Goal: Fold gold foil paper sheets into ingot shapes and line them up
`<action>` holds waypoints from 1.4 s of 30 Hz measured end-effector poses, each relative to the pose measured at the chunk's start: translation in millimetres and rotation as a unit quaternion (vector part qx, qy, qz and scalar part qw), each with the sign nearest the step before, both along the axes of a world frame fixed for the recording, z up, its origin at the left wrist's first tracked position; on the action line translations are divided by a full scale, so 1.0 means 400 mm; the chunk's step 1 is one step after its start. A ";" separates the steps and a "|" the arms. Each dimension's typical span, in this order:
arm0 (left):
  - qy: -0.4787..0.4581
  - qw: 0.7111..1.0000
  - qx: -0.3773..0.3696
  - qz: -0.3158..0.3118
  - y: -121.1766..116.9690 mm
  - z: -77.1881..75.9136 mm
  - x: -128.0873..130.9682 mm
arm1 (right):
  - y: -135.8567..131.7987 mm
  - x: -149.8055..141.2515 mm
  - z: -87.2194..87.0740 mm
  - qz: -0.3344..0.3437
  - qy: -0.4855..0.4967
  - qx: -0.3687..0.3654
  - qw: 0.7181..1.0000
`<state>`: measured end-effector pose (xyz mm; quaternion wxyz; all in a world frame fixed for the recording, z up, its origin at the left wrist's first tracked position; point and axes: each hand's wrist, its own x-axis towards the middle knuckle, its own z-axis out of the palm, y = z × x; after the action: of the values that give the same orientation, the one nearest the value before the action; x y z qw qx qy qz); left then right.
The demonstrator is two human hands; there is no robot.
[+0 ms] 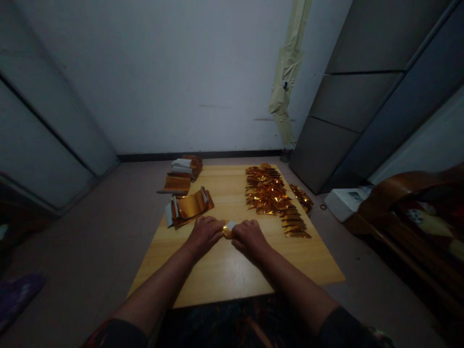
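Observation:
Between my two hands, over the middle of the wooden table (217, 280), is a small piece of gold foil paper (227, 229) with a pale grey-white side showing. My left hand (205, 235) grips its left end, fingers closed. On its right end my right hand (251, 238) is closed too, knuckles up. The fingers hide most of the paper's edges. Left of my hands lies a stack of gold foil sheets (191, 205), bent and curling. To the right sits a pile of folded gold foil pieces (266, 188), with a neat overlapping row (294, 221) at its near side.
More foil sheets (179, 175) sit past the table's far left corner. Other folded pieces (301, 198) are beyond its right edge. A white wall (181, 72) stands behind, a grey refrigerator (329, 130) at right. A white box (344, 204) and wooden bench (384, 237) are farther right.

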<state>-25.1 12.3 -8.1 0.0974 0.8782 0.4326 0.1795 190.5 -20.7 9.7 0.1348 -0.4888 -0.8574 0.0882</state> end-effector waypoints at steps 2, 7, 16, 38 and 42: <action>0.001 1.000 0.003 0.000 0.000 0.006 0.004 | -0.005 -0.007 -0.006 -0.010 -0.004 0.006 1.000; -0.008 1.000 0.025 0.011 0.003 0.008 0.012 | -0.019 -0.032 -0.020 -0.046 -0.020 0.017 0.999; -0.007 0.999 0.036 0.024 0.003 -0.006 0.017 | -0.021 -0.039 -0.034 -0.073 0.014 0.010 0.997; -0.001 0.999 0.041 0.026 -0.001 -0.006 0.014 | -0.022 -0.010 -0.032 -0.062 0.091 -0.012 0.994; -0.002 0.999 0.042 0.025 -0.001 -0.005 0.014 | -0.026 -0.015 -0.023 -0.069 0.088 -0.012 0.994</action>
<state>-19.6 12.1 -10.3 0.0572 0.8702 0.4459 0.2019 184.7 -31.1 0.4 0.2094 -0.5390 -0.8051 0.1318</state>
